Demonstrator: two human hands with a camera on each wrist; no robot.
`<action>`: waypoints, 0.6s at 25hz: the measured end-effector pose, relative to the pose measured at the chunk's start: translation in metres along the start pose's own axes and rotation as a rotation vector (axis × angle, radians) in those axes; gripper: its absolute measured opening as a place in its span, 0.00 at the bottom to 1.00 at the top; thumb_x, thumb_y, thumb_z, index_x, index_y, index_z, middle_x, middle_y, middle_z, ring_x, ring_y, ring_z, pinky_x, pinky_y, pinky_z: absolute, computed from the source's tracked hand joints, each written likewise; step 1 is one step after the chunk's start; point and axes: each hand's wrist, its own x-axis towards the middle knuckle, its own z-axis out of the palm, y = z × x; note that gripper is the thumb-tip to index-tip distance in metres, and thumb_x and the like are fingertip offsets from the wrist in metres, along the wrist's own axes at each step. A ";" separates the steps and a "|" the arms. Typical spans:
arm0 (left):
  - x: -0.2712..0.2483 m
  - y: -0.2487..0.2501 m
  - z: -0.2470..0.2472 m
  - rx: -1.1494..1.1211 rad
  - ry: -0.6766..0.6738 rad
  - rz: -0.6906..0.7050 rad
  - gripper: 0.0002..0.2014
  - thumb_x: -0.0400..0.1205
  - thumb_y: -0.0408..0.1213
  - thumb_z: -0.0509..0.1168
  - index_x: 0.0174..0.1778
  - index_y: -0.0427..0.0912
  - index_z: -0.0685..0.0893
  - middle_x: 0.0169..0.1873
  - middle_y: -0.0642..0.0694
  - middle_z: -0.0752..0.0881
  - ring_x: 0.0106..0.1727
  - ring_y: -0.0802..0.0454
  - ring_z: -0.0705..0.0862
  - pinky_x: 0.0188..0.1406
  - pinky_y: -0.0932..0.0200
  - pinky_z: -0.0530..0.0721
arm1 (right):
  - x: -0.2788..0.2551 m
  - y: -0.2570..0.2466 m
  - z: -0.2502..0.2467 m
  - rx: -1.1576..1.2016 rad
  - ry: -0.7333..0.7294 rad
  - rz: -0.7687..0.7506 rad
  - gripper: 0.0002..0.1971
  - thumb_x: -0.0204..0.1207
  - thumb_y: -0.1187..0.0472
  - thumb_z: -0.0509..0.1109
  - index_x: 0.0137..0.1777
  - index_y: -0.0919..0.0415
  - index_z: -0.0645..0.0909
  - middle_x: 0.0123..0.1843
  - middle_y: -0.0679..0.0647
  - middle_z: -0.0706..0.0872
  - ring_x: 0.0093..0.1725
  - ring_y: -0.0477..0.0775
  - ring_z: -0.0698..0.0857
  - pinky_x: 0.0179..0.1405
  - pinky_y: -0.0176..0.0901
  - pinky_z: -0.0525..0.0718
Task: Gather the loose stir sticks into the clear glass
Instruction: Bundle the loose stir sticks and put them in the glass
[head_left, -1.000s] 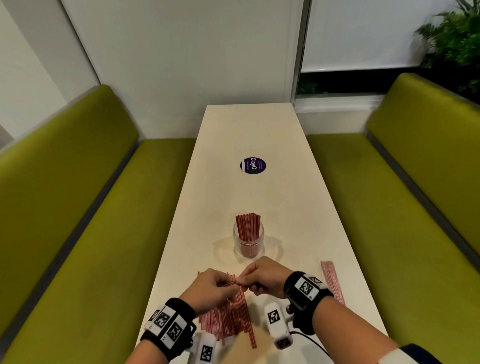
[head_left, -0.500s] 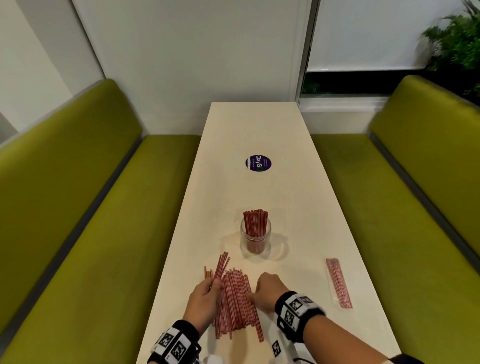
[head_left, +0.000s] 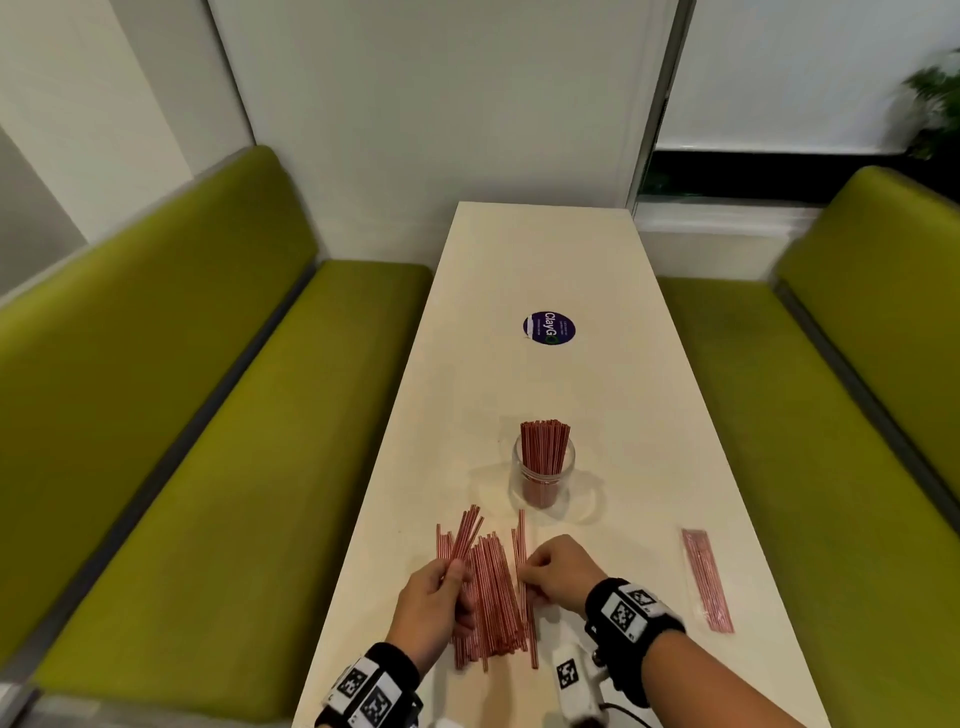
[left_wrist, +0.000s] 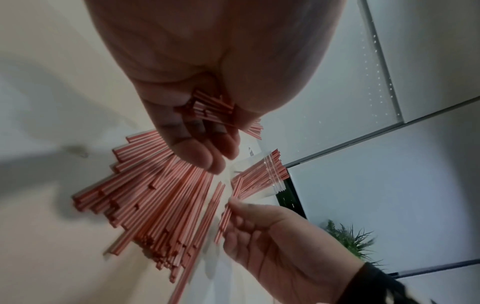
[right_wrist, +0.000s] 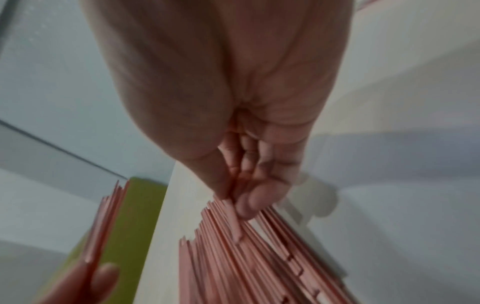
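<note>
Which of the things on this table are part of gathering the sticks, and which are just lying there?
Part of the job:
clear glass, already holding sticks
loose stir sticks heaped on the table
left hand, gripping a small bunch
right hand, picking at the heap's edge

Just lying about:
bagged pack of sticks, off to the right
round purple sticker
green benches

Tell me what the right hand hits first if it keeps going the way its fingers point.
Most likely the pile of loose stir sticks: the right hand points left, its fingertips already at the pile's right edge. Beyond lies the left hand, though depth is unclear.
</note>
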 end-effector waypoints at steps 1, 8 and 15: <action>0.002 0.000 0.003 -0.026 0.002 -0.006 0.15 0.90 0.39 0.56 0.48 0.33 0.84 0.29 0.42 0.85 0.29 0.46 0.85 0.29 0.55 0.84 | -0.006 -0.004 0.000 0.170 -0.021 -0.058 0.12 0.79 0.63 0.73 0.34 0.66 0.86 0.29 0.58 0.87 0.27 0.48 0.86 0.35 0.43 0.89; 0.002 0.024 0.027 -0.150 -0.037 0.018 0.15 0.90 0.37 0.56 0.51 0.36 0.88 0.41 0.32 0.91 0.34 0.41 0.89 0.36 0.49 0.90 | -0.030 -0.036 0.009 0.452 0.029 -0.236 0.06 0.77 0.63 0.76 0.40 0.62 0.90 0.31 0.54 0.88 0.32 0.49 0.86 0.30 0.38 0.82; 0.004 0.042 0.037 -0.107 -0.109 0.120 0.14 0.90 0.33 0.56 0.53 0.28 0.84 0.26 0.46 0.77 0.21 0.56 0.69 0.19 0.65 0.67 | -0.033 -0.034 -0.018 0.576 0.071 -0.163 0.17 0.71 0.49 0.77 0.53 0.59 0.85 0.46 0.50 0.85 0.43 0.45 0.82 0.40 0.38 0.79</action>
